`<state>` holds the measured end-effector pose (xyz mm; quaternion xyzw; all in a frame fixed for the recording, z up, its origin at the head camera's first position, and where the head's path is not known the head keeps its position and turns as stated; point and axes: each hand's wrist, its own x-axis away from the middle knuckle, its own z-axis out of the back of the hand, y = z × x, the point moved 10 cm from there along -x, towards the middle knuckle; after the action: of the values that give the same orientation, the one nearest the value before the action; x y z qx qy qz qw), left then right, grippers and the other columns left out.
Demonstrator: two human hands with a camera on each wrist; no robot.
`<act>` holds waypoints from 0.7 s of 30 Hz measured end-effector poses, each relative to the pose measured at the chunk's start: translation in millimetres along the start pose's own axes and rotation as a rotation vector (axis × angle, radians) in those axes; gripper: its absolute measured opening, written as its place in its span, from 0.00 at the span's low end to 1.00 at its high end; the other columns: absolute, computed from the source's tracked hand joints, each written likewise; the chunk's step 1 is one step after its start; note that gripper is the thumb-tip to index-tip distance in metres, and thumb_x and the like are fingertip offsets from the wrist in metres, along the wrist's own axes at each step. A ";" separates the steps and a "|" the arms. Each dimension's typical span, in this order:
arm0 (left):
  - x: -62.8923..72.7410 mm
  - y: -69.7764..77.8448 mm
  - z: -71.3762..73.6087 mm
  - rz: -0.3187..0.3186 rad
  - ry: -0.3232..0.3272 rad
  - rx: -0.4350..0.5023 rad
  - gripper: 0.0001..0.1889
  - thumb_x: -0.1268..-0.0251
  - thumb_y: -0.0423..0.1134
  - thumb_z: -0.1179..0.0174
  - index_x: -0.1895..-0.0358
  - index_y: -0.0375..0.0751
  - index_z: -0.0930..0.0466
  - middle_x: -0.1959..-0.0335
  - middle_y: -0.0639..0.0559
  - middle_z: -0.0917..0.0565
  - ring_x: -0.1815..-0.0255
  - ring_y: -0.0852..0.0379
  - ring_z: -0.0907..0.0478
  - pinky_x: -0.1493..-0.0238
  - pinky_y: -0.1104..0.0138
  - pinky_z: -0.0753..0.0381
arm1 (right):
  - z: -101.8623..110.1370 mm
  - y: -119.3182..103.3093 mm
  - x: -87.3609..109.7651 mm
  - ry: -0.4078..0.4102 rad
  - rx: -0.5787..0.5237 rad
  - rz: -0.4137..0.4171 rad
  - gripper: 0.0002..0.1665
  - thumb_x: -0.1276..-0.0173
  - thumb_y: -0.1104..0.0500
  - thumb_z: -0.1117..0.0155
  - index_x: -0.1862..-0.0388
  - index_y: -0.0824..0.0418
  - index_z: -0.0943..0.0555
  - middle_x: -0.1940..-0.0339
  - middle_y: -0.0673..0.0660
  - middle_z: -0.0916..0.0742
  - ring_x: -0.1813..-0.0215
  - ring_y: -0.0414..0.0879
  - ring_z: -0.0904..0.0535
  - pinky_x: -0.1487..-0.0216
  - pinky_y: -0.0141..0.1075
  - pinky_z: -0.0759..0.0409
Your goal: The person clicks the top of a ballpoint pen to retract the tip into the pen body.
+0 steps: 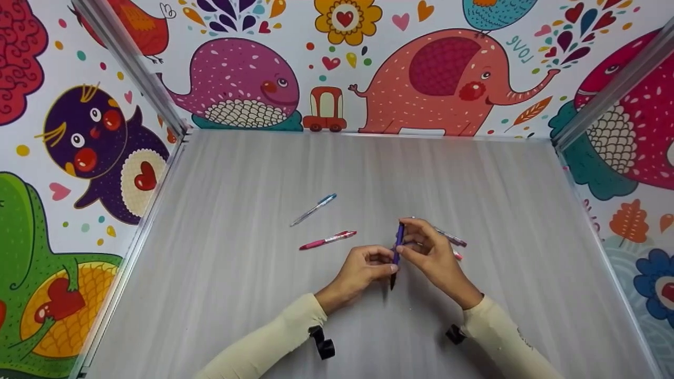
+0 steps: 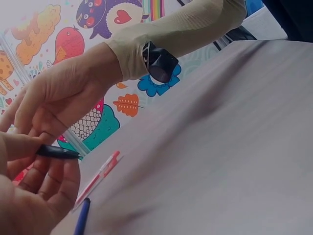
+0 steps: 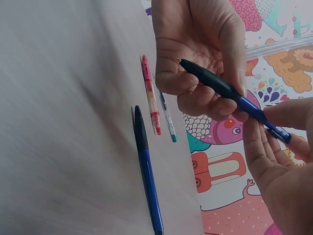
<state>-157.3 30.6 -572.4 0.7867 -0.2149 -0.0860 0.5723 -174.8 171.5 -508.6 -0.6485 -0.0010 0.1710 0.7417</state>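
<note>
Both hands hold one blue pen (image 1: 398,247) with a black grip section above the table, its tip pointing toward the person. My left hand (image 1: 363,264) pinches it between thumb and fingers near the black part. Higher up, my right hand (image 1: 430,252) grips the clip end with thumb and fingertips. In the right wrist view the held pen (image 3: 222,88) shows its bare point. A second blue pen (image 3: 148,171) lies on the table below the hands; the hands cover it in the head view.
On the grey table (image 1: 237,184) lie a clear pen with a blue end (image 1: 313,209), a pink-red pen (image 1: 327,240), a dark-ended pen (image 1: 452,237) and a partly covered pink-ended pen (image 1: 457,255). Cartoon-printed walls (image 1: 326,68) border the table.
</note>
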 end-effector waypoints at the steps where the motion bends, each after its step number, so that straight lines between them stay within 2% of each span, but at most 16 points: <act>1: 0.0 0.5 -0.1 -0.005 0.001 -0.004 0.10 0.30 0.23 0.30 0.48 0.26 0.13 0.59 0.51 0.12 0.58 0.56 0.13 0.58 0.66 0.12 | 0.3 0.0 -0.1 0.001 -0.002 -0.002 0.33 0.28 0.75 0.27 0.27 0.64 0.20 0.45 0.66 0.14 0.48 0.49 0.13 0.47 0.35 0.12; 7: -0.2 3.6 -0.7 -0.018 -0.011 -0.044 0.10 0.29 0.25 0.30 0.47 0.27 0.12 0.58 0.50 0.11 0.57 0.56 0.12 0.55 0.64 0.11 | 1.5 -0.1 0.0 -0.005 -0.020 -0.015 0.32 0.28 0.74 0.26 0.27 0.63 0.20 0.46 0.72 0.14 0.48 0.50 0.13 0.46 0.36 0.12; 11: -0.4 4.9 0.4 -0.018 -0.021 -0.072 0.10 0.28 0.26 0.30 0.47 0.27 0.12 0.56 0.49 0.10 0.56 0.55 0.12 0.53 0.61 0.09 | 1.6 -0.5 -0.4 0.003 -0.018 -0.015 0.31 0.28 0.74 0.26 0.28 0.63 0.19 0.46 0.68 0.13 0.48 0.50 0.13 0.45 0.35 0.12; 15: -1.0 7.8 1.6 -0.029 -0.023 -0.076 0.11 0.28 0.25 0.30 0.47 0.26 0.12 0.56 0.48 0.10 0.56 0.55 0.12 0.53 0.61 0.09 | 1.1 -3.7 -1.1 0.011 -0.004 0.006 0.30 0.28 0.74 0.26 0.29 0.63 0.18 0.47 0.65 0.13 0.48 0.49 0.12 0.44 0.34 0.13; 21: -2.9 13.9 0.8 -0.065 -0.046 -0.129 0.14 0.27 0.27 0.30 0.45 0.20 0.15 0.53 0.41 0.10 0.56 0.57 0.13 0.54 0.65 0.10 | 0.2 -5.8 -0.8 0.014 -0.016 0.068 0.32 0.29 0.78 0.28 0.28 0.70 0.23 0.45 0.75 0.17 0.48 0.48 0.12 0.45 0.35 0.12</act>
<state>-163.5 27.7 -560.0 0.7526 -0.1965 -0.1363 0.6135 -174.2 170.9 -502.7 -0.6553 0.0248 0.1916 0.7302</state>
